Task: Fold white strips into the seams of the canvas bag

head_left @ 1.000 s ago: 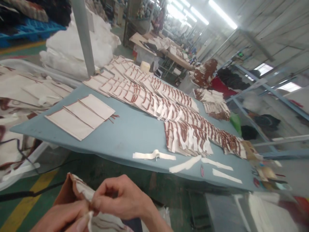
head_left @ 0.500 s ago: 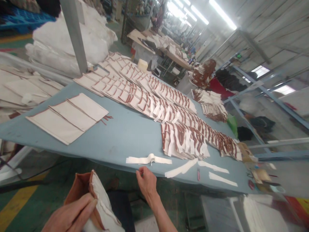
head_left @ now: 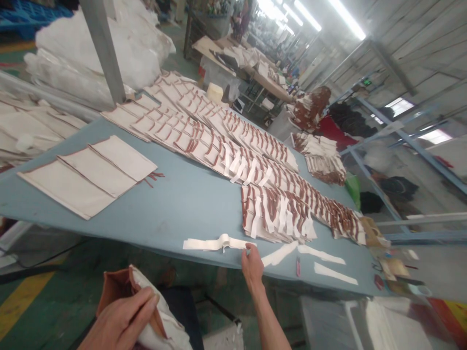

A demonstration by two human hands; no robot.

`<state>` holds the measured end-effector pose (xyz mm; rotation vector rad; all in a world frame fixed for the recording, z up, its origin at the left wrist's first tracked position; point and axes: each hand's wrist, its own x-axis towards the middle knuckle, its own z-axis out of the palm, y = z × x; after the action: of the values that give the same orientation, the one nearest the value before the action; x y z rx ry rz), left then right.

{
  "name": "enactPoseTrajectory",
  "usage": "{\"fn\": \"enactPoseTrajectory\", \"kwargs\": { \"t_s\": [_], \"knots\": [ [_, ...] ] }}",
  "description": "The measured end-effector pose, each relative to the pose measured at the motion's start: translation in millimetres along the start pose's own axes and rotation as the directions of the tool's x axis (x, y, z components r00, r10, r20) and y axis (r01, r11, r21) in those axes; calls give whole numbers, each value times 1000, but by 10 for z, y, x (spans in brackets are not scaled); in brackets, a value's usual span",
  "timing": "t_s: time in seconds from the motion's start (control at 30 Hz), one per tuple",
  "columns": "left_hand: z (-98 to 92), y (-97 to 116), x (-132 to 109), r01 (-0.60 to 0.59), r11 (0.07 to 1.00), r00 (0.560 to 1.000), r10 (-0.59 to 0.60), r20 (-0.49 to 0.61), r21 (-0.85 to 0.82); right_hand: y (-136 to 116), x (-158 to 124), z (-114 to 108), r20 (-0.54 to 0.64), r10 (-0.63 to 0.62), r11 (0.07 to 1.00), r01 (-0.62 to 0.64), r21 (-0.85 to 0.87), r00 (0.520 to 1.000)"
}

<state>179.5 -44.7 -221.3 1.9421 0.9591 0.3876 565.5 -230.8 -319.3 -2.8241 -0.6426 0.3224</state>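
Observation:
My left hand (head_left: 122,318) is closed around the edge of a cream fabric bag-like piece (head_left: 166,323) with brown lining, held in front of the table at the lower left. My right hand (head_left: 253,265) is at the table's front edge, its thumb and fingertips closed on the right end of a white fabric strip (head_left: 204,244). That strip lies along the edge with a raised loop in its middle. Just right of this hand is a slanting white strip (head_left: 280,254), with two white strips (head_left: 321,253) and a small pink tool (head_left: 298,267) farther along.
Cream panels with brown edging (head_left: 87,177) lie at the left of the blue-grey table (head_left: 182,194), beside thin brown scraps (head_left: 153,178). Long overlapping rows of brown-edged pieces (head_left: 197,133) cover the far side. White strips lie on a nearer stack (head_left: 277,214). A metal post (head_left: 104,53) stands behind.
My right hand has moved right along the table edge to the end of the looped white strip. My left hand still holds the cream piece. The view has shifted slightly.

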Motion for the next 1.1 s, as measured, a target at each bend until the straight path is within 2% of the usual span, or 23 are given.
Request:
{"fn": "enactPoseTrajectory", "kwargs": {
  "t_s": [0.2, 0.37, 0.53, 0.8, 0.97, 1.1],
  "knots": [
    [97, 128, 265, 78, 996, 990, -73, 124, -34, 236, 253, -95, 17, 48, 997, -47, -61, 999],
    [227, 92, 332, 97, 993, 989, -89, 121, -63, 467, 489, -272, 60, 165, 979, -156, -135, 984],
    [381, 43, 350, 104, 991, 987, -91, 134, -90, 563, 693, -343, 174, 200, 968, -168, -185, 964],
    [624, 173, 406, 127, 989, 985, -117, 128, -75, 509, 719, -290, 268, 216, 962, -158, -223, 939],
    [802, 102, 587, 152, 988, 978, -145, 153, -35, 667, 727, -456, 236, 299, 947, -258, -190, 925],
    [870, 37, 691, 157, 987, 971, -151, 184, -19, 806, 782, -520, 220, 361, 933, -349, -90, 906]
  ]
}}
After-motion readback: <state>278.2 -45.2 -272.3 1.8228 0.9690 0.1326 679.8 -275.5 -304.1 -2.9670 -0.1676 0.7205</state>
